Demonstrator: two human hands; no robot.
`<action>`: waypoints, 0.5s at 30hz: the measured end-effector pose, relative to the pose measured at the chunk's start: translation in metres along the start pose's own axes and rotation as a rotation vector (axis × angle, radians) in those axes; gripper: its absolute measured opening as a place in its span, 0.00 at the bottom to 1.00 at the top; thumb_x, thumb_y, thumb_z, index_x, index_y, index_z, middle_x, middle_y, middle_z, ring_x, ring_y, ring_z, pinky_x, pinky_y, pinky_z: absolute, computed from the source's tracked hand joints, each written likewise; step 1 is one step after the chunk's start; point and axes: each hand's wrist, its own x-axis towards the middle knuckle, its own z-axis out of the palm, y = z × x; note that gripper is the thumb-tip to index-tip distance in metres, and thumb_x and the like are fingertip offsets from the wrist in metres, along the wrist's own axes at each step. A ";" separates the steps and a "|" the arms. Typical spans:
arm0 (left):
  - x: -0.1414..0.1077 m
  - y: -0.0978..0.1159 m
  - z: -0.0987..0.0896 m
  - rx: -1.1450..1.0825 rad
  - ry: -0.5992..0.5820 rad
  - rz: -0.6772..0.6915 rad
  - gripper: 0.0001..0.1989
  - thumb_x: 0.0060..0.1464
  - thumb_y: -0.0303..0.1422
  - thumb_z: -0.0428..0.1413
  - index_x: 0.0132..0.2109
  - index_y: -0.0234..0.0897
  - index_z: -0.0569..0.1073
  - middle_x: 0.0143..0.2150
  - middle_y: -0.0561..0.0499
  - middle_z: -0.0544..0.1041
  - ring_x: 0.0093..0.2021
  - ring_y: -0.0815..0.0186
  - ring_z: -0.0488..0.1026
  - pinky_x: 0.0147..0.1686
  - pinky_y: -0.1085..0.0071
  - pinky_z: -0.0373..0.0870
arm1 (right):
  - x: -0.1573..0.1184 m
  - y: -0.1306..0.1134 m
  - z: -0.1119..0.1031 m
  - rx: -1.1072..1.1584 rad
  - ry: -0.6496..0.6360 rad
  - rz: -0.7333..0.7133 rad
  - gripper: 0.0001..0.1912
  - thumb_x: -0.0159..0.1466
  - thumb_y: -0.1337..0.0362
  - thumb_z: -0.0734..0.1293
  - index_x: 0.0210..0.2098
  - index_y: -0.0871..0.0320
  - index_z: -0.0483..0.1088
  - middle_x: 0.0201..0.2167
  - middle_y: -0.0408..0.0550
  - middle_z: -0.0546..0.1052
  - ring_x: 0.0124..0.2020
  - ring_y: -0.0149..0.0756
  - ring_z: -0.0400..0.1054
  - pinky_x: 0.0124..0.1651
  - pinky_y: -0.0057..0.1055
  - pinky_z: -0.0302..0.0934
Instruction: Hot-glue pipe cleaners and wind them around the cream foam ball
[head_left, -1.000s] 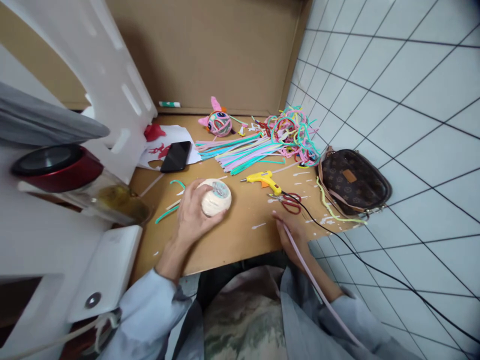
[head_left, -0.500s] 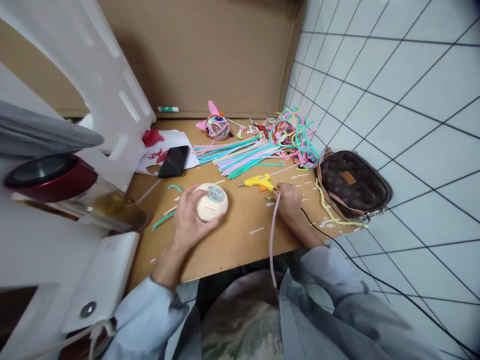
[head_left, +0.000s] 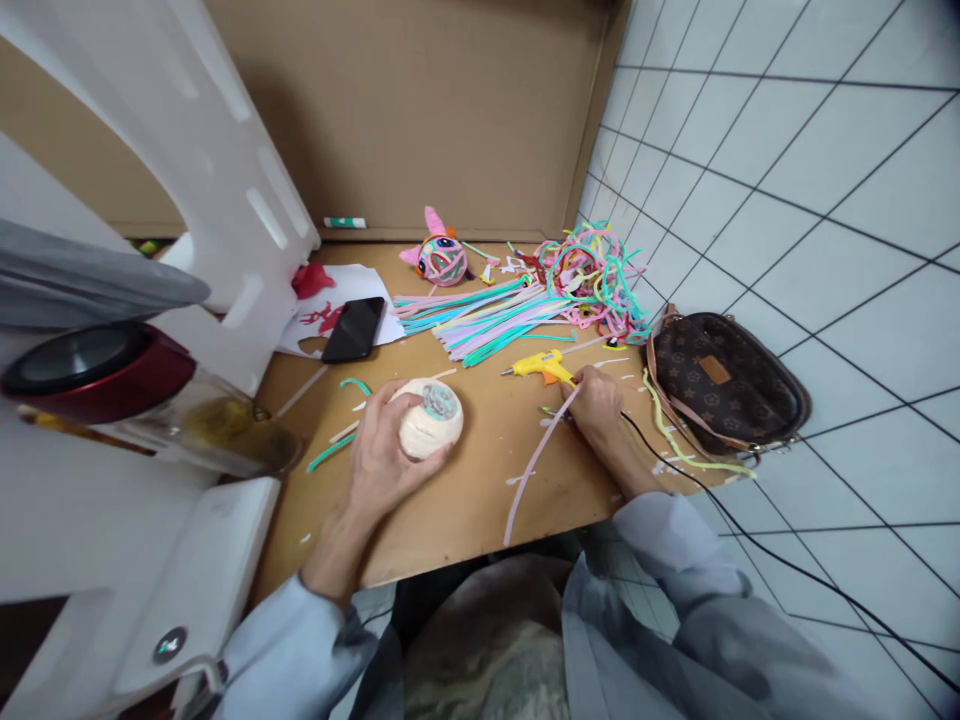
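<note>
My left hand [head_left: 382, 450] is wrapped round a cream-coloured ball [head_left: 431, 422] with a grey-green patterned patch on top. At the right, my right hand [head_left: 598, 405] is closed round the handle of a yellow glue gun [head_left: 541, 366], whose nozzle points left. A pale pink pipe cleaner [head_left: 534, 462] also comes out of my right hand and hangs down toward the table's front edge. Behind the glue gun lies a bundle of pastel pipe cleaners [head_left: 495, 320]. Teal pipe cleaner pieces [head_left: 330, 452] lie left of the ball.
Tangled pipe cleaners [head_left: 592, 270] and a pink-eared ball figure [head_left: 442, 258] are at the back. A black phone [head_left: 354, 330] lies on paper. A brown patterned bag [head_left: 724, 380] sits right, beside a black cord [head_left: 750, 540]. A red-lidded bottle [head_left: 225, 415] is at left.
The pale pink pipe cleaner has swung left at its lower end, from hanging nearly straight to a slant over the table. The view has shifted slightly; both hands keep their holds.
</note>
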 end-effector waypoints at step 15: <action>-0.002 0.005 0.000 0.007 -0.013 -0.008 0.26 0.53 0.41 0.63 0.56 0.39 0.65 0.61 0.36 0.68 0.59 0.46 0.71 0.55 0.51 0.73 | 0.039 -0.053 -0.048 0.590 -0.014 -0.396 0.27 0.75 0.48 0.48 0.44 0.57 0.71 0.33 0.52 0.81 0.35 0.41 0.76 0.41 0.34 0.64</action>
